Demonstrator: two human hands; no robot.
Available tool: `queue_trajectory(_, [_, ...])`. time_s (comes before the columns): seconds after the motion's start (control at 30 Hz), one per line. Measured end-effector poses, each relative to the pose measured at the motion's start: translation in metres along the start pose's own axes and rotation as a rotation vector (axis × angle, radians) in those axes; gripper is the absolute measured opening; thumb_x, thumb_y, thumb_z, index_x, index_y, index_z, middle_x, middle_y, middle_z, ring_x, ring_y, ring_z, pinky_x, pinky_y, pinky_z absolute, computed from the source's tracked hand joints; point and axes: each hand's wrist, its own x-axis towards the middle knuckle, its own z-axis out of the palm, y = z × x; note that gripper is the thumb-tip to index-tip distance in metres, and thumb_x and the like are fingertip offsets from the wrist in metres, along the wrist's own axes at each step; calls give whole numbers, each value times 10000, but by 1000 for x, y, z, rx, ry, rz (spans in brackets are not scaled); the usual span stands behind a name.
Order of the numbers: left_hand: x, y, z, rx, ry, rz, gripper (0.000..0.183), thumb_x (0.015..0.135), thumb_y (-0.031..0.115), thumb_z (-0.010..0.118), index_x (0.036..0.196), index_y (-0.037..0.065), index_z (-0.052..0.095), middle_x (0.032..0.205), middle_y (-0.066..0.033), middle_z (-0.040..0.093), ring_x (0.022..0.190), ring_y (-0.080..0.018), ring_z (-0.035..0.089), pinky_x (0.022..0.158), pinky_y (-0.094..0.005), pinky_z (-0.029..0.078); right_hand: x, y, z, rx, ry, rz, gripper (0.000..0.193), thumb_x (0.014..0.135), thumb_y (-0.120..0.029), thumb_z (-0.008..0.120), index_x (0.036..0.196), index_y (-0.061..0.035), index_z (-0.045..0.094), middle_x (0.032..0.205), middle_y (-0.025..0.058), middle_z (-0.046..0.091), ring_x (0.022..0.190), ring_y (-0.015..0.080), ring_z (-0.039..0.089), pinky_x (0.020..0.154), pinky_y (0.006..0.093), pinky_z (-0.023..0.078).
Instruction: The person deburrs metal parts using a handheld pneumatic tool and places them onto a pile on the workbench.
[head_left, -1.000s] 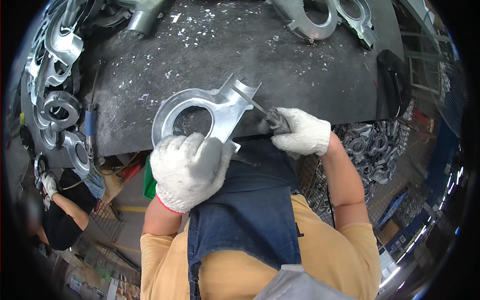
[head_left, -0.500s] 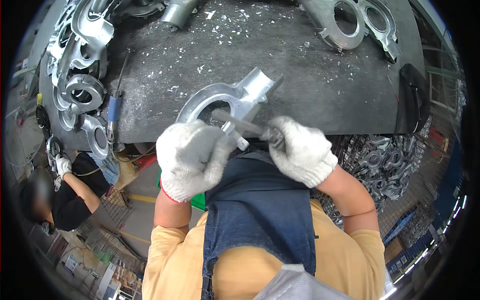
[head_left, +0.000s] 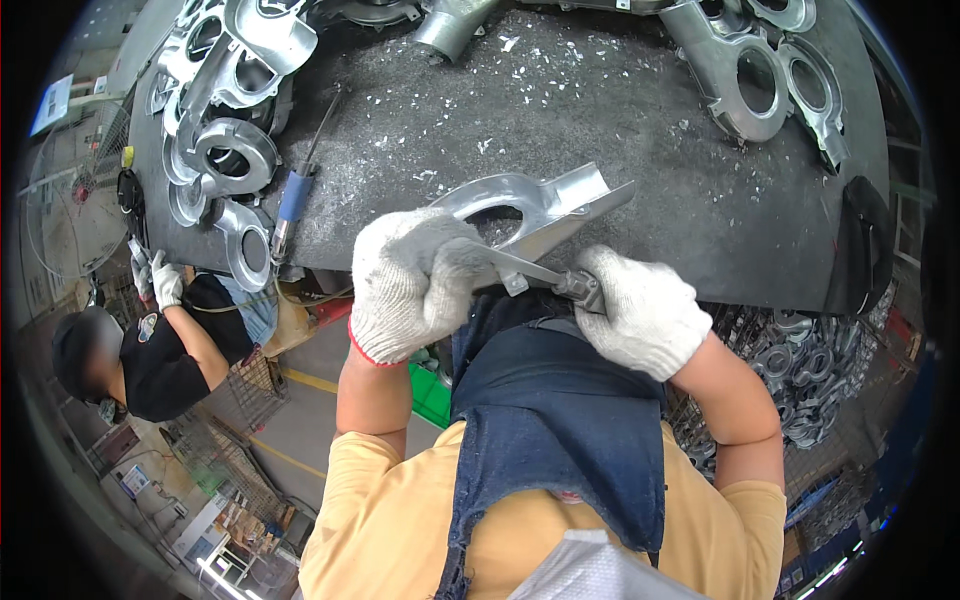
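Note:
My left hand (head_left: 410, 285), in a white knit glove, is closed on the near left side of a silvery metal casting (head_left: 540, 205). The casting has a ring-shaped opening and a stubby spout pointing to the far right. It is held tilted at the table's near edge. My right hand (head_left: 640, 305), gloved the same way, is wrapped round the handle of a flat metal file (head_left: 530, 267). The file's narrow blade points left along the casting's near side, its tip close to my left fingers. Whether the blade touches the casting, I cannot tell.
Similar castings (head_left: 235, 155) are heaped at the table's left; more castings (head_left: 755, 85) lie far right. A blue-handled tool (head_left: 292, 197) rests by the heap. Metal flakes dot the dark table (head_left: 690, 225). A black pouch (head_left: 862, 240) lies right. A co-worker (head_left: 175, 345) is at left.
The casting has turned and tilted in my left hand, its spout swinging rightward. The file has shifted along its near side. The whole view has moved somewhat too.

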Motion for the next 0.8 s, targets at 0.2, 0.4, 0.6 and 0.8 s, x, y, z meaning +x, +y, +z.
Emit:
queue_trajectory(0.2, [-9,-22,0,-4,-2,15,442,1046,377,587,780,61,745,716,-112,694,649,-359,699,651,-426,553,22,37,-9,530,-650,-15,460,849,-184,695,1298,-91,725,1064,183,802,971,334,786,860,426,620])
queue_trajectory(0.4, [-2,-19,-1,99,-84,205,177,895,286,710,792,150,755,782,-93,716,699,-372,709,675,-450,565,15,24,-13,144,-1010,-119,457,815,-166,732,1268,-120,759,1035,148,811,965,330,788,862,424,625])
queue_trajectory(0.6, [9,-3,-3,120,-256,291,341,903,463,739,742,162,735,713,-69,662,675,-349,685,654,-452,531,9,26,-60,78,-718,97,389,831,-203,743,1202,-88,747,1076,178,807,1052,383,781,902,461,616])
queue_trajectory(0.8, [28,14,0,312,-424,409,397,859,562,761,754,181,726,699,-57,632,665,-345,663,649,-457,507,27,35,-57,19,-924,105,381,813,-193,686,1160,-46,740,935,189,778,884,353,778,797,478,607])
